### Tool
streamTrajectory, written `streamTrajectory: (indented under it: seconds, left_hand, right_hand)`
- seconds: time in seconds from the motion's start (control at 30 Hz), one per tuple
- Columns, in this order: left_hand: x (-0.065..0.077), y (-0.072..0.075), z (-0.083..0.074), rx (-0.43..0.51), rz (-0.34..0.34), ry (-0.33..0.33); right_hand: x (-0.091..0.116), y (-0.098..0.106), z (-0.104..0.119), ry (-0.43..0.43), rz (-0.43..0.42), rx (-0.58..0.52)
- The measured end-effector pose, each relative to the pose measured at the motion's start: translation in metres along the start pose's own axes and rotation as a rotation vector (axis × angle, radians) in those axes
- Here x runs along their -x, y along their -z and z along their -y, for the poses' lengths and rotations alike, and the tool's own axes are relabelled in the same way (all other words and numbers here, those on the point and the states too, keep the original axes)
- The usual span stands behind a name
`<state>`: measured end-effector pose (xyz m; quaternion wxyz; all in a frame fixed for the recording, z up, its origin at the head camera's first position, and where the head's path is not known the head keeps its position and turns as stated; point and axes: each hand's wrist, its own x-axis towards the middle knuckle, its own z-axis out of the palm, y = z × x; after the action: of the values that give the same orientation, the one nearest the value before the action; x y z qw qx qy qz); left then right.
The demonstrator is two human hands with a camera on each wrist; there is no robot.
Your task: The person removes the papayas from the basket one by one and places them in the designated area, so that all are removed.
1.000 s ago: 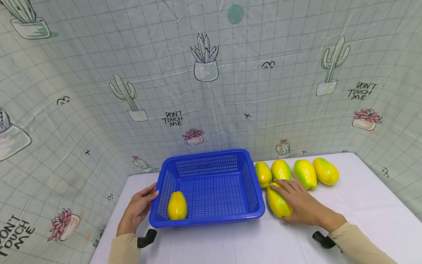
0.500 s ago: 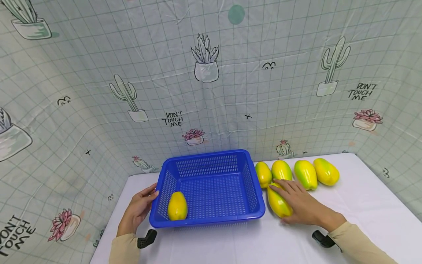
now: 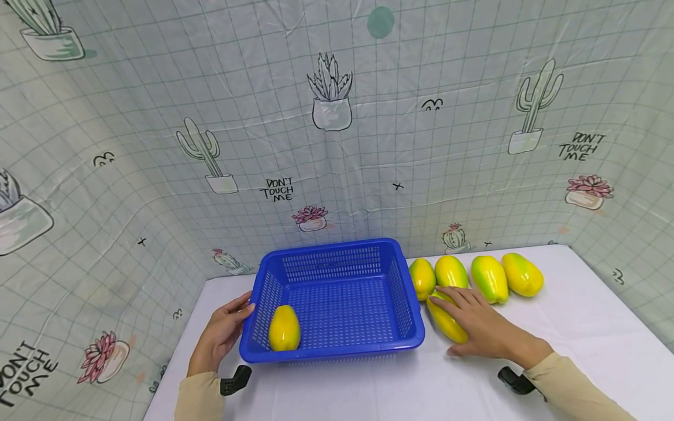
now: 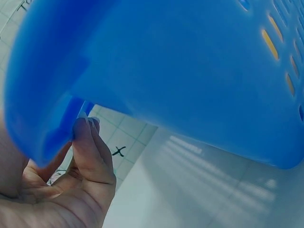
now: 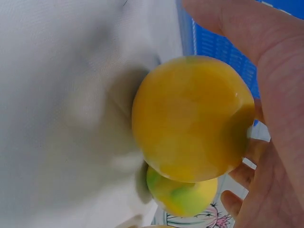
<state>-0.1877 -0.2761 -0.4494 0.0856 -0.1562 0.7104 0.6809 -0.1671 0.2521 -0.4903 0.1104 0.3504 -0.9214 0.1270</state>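
My left hand point(image 3: 221, 336) grips the left rim of a blue plastic basket point(image 3: 337, 352), its fingers curled beneath the rim in the left wrist view. One yellow fruit point(image 3: 284, 328) lies in the basket's front left corner. Right of the basket, my right hand point(image 3: 487, 327) rests over a glossy yellow-green fruit point(image 3: 444, 318), shaped like a papaya or mango. Its fingers lie across the top while the thumb stands off the near side. The right wrist view shows this fruit point(image 5: 190, 118) on the table, with the thumb apart from it.
Behind my right hand several similar fruits stand along the back: one point(image 3: 422, 279) beside the basket, one point(image 3: 451, 272) next to it, two more point(image 3: 489, 279) further right. A white cloth covers the table point(image 3: 368, 389). A patterned curtain point(image 3: 368, 158) rises close behind.
The fruit under my right hand has turned a little, its green patch no longer showing, and the gap to my thumb has widened. My left hand and the basket stay put.
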Motion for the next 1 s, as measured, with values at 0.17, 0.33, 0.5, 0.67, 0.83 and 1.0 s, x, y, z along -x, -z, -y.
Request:
streamTrajectory:
  seconds: [0.17, 0.33, 0.5, 0.67, 0.83, 1.0]
  left_hand:
    - [-0.001, 0.000, 0.000, 0.003, -0.002, -0.002]
    - [-0.001, -0.001, 0.000, -0.001, 0.001, -0.001]
    - [-0.001, 0.000, 0.000, -0.008, -0.007, 0.002]
    - [-0.002, -0.001, 0.000, -0.002, -0.008, 0.006]
    - [-0.002, -0.001, 0.001, 0.005, -0.006, 0.001]
    - [-0.002, -0.001, 0.001, 0.008, -0.006, 0.002]
  right_hand:
    - [-0.001, 0.008, 0.001, -0.032, 0.024, -0.035]
    - [-0.007, 0.027, 0.000, -0.077, 0.030, -0.089]
    - [-0.021, 0.055, -0.002, -0.075, 0.010, -0.121]
    - [-0.041, 0.075, 0.001, -0.029, -0.023, -0.084]
    - [-0.066, 0.084, 0.015, 0.003, -0.018, -0.086]
    - [-0.094, 0.083, 0.036, 0.085, 0.007, -0.091]
